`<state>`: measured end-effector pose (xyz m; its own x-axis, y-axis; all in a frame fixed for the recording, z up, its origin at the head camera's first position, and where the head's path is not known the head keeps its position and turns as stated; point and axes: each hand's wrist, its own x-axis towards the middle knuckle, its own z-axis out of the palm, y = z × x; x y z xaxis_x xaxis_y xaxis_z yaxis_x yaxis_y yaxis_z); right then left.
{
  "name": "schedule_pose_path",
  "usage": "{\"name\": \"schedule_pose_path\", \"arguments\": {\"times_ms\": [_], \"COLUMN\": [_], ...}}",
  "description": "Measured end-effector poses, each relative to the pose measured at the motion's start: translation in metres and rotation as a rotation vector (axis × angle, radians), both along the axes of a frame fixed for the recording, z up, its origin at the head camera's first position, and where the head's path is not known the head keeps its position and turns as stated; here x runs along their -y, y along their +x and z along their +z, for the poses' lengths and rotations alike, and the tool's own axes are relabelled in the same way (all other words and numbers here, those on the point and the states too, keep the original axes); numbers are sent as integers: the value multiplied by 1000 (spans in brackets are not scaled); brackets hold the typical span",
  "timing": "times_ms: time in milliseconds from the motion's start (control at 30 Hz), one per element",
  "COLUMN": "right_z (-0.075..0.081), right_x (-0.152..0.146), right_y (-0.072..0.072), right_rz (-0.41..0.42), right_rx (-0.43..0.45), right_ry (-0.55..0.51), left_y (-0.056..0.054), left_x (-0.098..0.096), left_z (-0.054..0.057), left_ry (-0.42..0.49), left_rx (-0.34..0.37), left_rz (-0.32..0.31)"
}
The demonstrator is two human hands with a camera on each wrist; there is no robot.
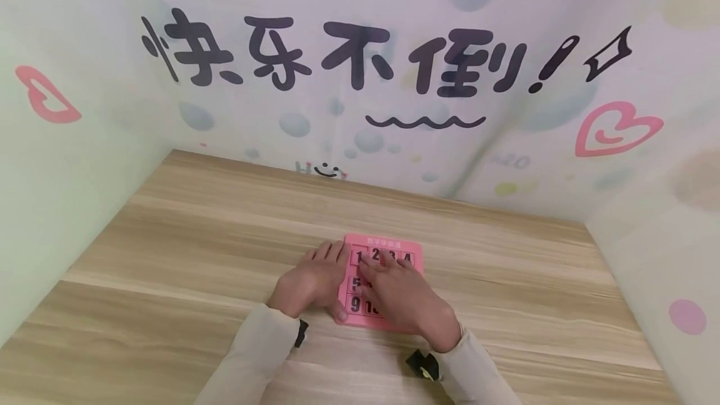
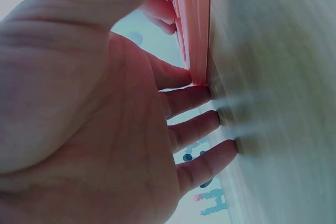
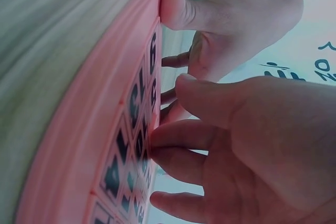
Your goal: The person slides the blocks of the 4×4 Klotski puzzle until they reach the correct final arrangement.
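A pink number sliding puzzle (image 1: 415,245) lies flat on the table, its tiles printed with black numerals. Along its left edge rests my left hand (image 1: 315,279), the thumb on the frame's near-left corner and the other fingers reaching toward the far-left corner. Those fingers (image 2: 202,169) look straight in the left wrist view, their tips on the tabletop. My right hand (image 1: 402,292) lies over the puzzle and covers many tiles. In the right wrist view its fingertips (image 3: 160,136) touch the tile faces, fingers extended and slightly bent, pinching nothing.
The wood-grain table (image 1: 225,236) spreads out around the puzzle. Behind it stands a printed white backdrop (image 1: 337,136) with dark lettering, and pale panels rise at the left and right. A black strap (image 1: 423,365) shows at the right wrist.
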<state>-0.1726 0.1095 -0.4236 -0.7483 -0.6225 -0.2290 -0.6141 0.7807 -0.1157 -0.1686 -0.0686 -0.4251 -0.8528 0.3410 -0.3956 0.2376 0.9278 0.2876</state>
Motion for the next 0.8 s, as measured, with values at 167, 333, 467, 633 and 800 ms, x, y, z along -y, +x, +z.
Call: {"name": "schedule_pose_path", "arguments": {"times_ms": [167,333,467,633,800], "right_z": [0,-2,-4,-6,-4], "right_x": [-1,-1,-1,-1,-2], "right_y": [-1,-3,-5,-6,-6], "right_rz": [-15,-29,-43,-50,-35], "right_rx": [5,12,7,4,19], "right_ry": [-14,-15,-18,-21,-13], "left_y": [0,-1,-1,-1,-1], "left_x": [0,0,0,0,0], "left_z": [0,1,1,2,2], "left_ry": [-5,-4,6,17,16], "left_rx": [-4,-3,-5,-6,-4], "left_rz": [-3,-3,2,4,5]}}
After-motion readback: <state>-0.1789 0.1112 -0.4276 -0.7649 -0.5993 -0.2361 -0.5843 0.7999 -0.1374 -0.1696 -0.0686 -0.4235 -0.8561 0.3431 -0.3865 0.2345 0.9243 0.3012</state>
